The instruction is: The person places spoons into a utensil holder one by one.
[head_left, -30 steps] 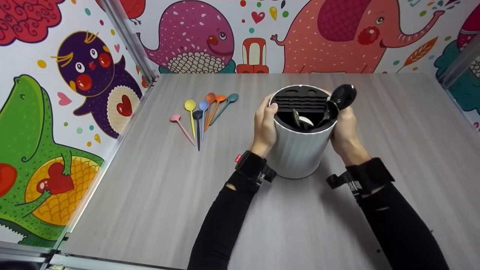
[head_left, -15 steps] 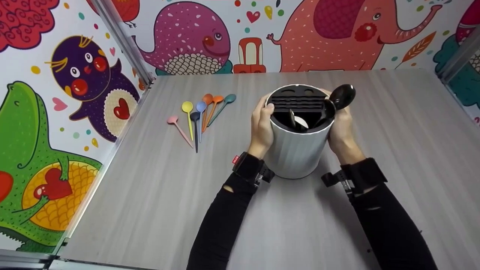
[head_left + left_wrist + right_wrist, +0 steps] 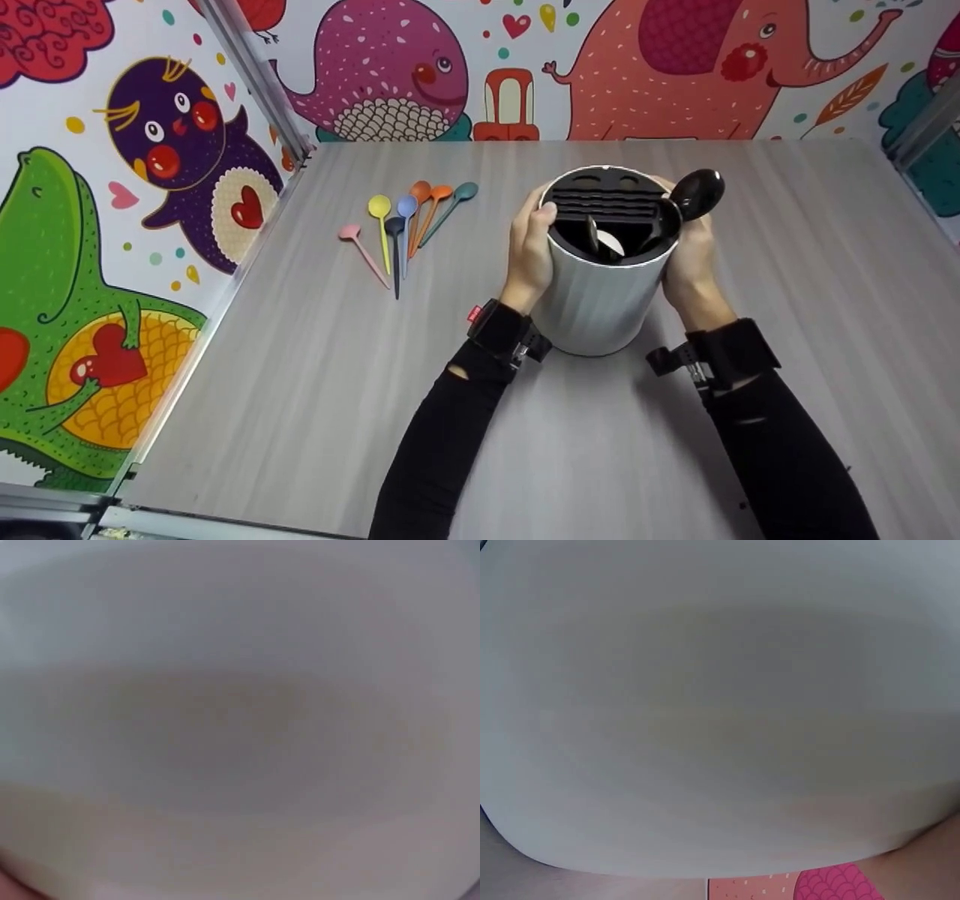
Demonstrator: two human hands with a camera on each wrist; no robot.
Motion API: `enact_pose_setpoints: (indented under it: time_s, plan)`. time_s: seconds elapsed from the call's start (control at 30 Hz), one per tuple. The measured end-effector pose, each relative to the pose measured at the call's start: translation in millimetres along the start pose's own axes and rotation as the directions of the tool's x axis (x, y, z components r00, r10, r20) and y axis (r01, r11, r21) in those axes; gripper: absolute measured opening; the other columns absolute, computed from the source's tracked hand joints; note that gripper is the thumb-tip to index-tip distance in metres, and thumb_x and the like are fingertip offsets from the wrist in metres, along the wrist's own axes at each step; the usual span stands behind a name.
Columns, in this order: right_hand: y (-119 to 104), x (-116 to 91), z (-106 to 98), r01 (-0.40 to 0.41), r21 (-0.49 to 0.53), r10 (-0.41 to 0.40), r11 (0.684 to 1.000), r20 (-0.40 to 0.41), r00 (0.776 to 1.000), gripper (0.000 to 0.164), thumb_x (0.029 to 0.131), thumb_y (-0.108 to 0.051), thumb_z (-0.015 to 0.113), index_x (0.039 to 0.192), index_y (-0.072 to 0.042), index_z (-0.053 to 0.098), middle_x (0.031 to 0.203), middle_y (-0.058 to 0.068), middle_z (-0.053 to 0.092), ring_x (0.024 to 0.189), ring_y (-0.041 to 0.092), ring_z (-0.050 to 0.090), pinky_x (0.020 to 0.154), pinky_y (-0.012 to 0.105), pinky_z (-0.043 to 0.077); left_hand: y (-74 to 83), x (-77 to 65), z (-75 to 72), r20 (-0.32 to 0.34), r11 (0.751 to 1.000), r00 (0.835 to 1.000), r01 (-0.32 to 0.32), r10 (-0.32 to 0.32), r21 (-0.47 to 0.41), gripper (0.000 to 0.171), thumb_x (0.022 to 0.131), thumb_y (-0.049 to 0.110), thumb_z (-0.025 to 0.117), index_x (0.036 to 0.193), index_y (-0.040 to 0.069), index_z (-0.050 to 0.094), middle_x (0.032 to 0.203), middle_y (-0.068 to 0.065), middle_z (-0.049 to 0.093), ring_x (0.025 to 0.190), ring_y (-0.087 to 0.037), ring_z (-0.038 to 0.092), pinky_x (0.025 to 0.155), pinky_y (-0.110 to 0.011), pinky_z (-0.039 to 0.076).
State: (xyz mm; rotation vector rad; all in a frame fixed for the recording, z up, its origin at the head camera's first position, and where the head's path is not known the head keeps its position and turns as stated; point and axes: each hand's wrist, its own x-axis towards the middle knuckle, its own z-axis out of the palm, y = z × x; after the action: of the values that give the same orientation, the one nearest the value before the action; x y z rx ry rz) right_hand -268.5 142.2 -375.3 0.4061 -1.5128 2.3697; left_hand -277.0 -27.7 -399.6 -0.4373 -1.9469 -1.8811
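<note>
back wall (image 3: 551,112): whale (image 3: 390,67), elephant (image 3: 682,82) | left wall (image 3: 142,30): penguin (image 3: 172,127), crocodile (image 3: 52,247) | metal corner post (image 3: 258,71) | grey wood-grain tabletop (image 3: 262,390)

White canister (image 3: 596,307), black insert (image 3: 604,201), black ladle (image 3: 699,193), spoons (image 3: 394,226) pink, yellow, navy, periwinkle, orange, orange, teal, streaky grey table (image 3: 262,390)

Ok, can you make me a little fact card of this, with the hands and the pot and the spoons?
Left hand: holds the pot on its left side
Right hand: holds its right side
Pot top: black, with slots
Sticking out: a black spoon, over the right rim
Small spoons: seven, left of the pot
Their colors: pink, yellow, dark blue, light blue, two orange, teal
Walls: cartoon animals
</note>
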Motion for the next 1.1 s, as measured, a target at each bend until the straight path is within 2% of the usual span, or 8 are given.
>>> enact_pose_setpoints:
  time_s: [0.2,0.37,0.47,0.63,0.77,0.97,1.03,1.1]
  plan:
    - [1.9,-0.9,-2.3,0.010,0.003,-0.010,1.000,-0.003,1.000,0.051,0.096,-0.029,0.046,0.116,0.017,0.054,0.102,0.012,0.068,0.093,0.019,0.064,0.087,0.032,0.049,0.0,-3.2,-3.2,0.044,1.000,0.999,0.017,-0.018,0.012,0.059,0.088,0.038,0.028,0.133,0.009,0.052,0.131,-0.009,0.058,0.120,-0.016,0.053,0.104,-0.027,0.039]
    - [3.6,-0.8,-3.5,-0.003,0.004,0.003,1.000,-0.029,1.000,0.049,0.096,-0.030,0.048,0.113,0.015,0.058,0.098,0.009,0.070,0.089,0.017,0.064,0.085,0.031,0.050,2.5,-5.2,-8.0,0.077,0.997,0.995,0.060,-0.064,0.051,0.057,0.090,0.041,0.030,0.135,0.013,0.051,0.132,-0.005,0.058,0.121,-0.012,0.053,0.103,-0.026,0.040]
    - [3.8,0.3,-2.9,0.003,0.001,-0.003,1.000,-0.038,0.999,0.048,0.095,-0.029,0.049,0.110,0.015,0.059,0.095,0.009,0.070,0.086,0.017,0.064,0.083,0.031,0.050,5.8,-4.9,-14.5,0.118,0.996,0.990,0.076,-0.081,0.051,0.055,0.093,0.042,0.030,0.136,0.013,0.050,0.133,-0.004,0.057,0.123,-0.011,0.051,0.105,-0.026,0.039]
    - [2.5,1.3,-2.6,0.003,-0.026,-0.004,1.000,-0.057,0.998,0.045,0.097,-0.025,0.044,0.110,0.014,0.061,0.095,0.008,0.070,0.086,0.017,0.064,0.082,0.031,0.050,8.0,-1.3,-33.7,0.167,0.991,0.977,0.128,-0.133,0.040,0.054,0.098,0.040,0.027,0.138,0.010,0.047,0.138,-0.007,0.053,0.128,-0.017,0.049,0.108,-0.033,0.037]
    - [1.2,1.3,-3.2,0.000,-0.051,-0.004,0.999,-0.075,0.997,0.042,0.098,-0.022,0.041,0.110,0.013,0.061,0.094,0.007,0.071,0.085,0.017,0.063,0.082,0.031,0.049,5.9,6.1,-59.2,0.118,0.968,0.967,0.208,-0.225,0.141,0.053,0.099,0.044,0.029,0.139,0.014,0.047,0.141,-0.004,0.051,0.130,-0.017,0.047,0.110,-0.036,0.034]
    - [-0.3,1.0,-3.8,-0.015,-0.031,0.013,0.999,-0.074,0.997,0.041,0.097,-0.020,0.041,0.111,0.012,0.062,0.095,0.007,0.071,0.086,0.017,0.064,0.082,0.031,0.049,-5.9,20.3,-107.2,-0.019,0.932,0.977,0.210,-0.214,0.295,0.048,0.096,0.043,0.043,0.135,0.015,0.051,0.134,-0.005,0.056,0.124,-0.017,0.051,0.107,-0.035,0.038]
    - [-0.6,0.7,-3.6,-0.025,-0.031,0.023,0.999,-0.065,0.998,0.041,0.098,-0.021,0.041,0.111,0.012,0.062,0.095,0.008,0.071,0.085,0.017,0.064,0.082,0.031,0.050,-8.8,23.0,-123.2,-0.066,0.908,0.975,0.220,-0.211,0.356,0.051,0.094,0.045,0.046,0.136,0.015,0.049,0.131,-0.006,0.057,0.123,-0.018,0.052,0.105,-0.035,0.039]
    - [-0.2,0.3,-3.5,-0.034,-0.023,0.032,0.999,-0.060,0.998,0.041,0.097,-0.022,0.042,0.110,0.012,0.062,0.094,0.008,0.071,0.084,0.017,0.064,0.080,0.031,0.050,-11.3,25.8,-138.5,-0.109,0.869,0.968,0.252,-0.227,0.426,0.057,0.093,0.050,0.047,0.140,0.017,0.045,0.137,-0.005,0.053,0.127,-0.018,0.048,0.108,-0.036,0.037]
